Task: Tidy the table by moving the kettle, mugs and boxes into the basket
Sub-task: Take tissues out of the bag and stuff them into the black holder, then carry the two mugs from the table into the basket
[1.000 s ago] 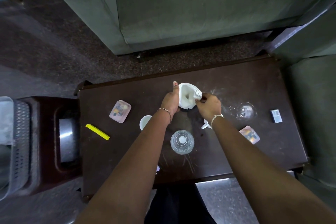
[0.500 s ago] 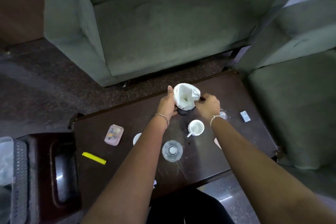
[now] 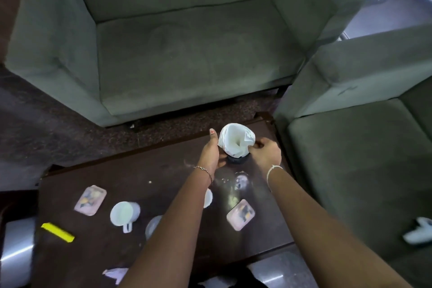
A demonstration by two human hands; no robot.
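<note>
Near the far right corner of the dark table [image 3: 152, 170], a white kettle [image 3: 236, 141] sits over a dark round base. My left hand [image 3: 211, 154] grips its left side, thumb up. My right hand [image 3: 265, 154] holds its right side. A white mug [image 3: 125, 214] lies left of my left forearm, which half hides a second mug [image 3: 208, 197]. Two pink boxes lie flat, one at the left [image 3: 90, 200] and one between my arms [image 3: 240, 214]. No basket is in view.
A yellow strip [image 3: 57, 231] and a partly hidden glass [image 3: 153, 225] lie on the table. A grey sofa [image 3: 187, 54] stands beyond it, an armchair [image 3: 362, 147] close on the right. A shiny metal object [image 3: 14, 252] sits at the left edge.
Both hands have moved the kettle from the table's far middle toward its far right corner. The view has tilted up, and the basket at the left has left the frame.
</note>
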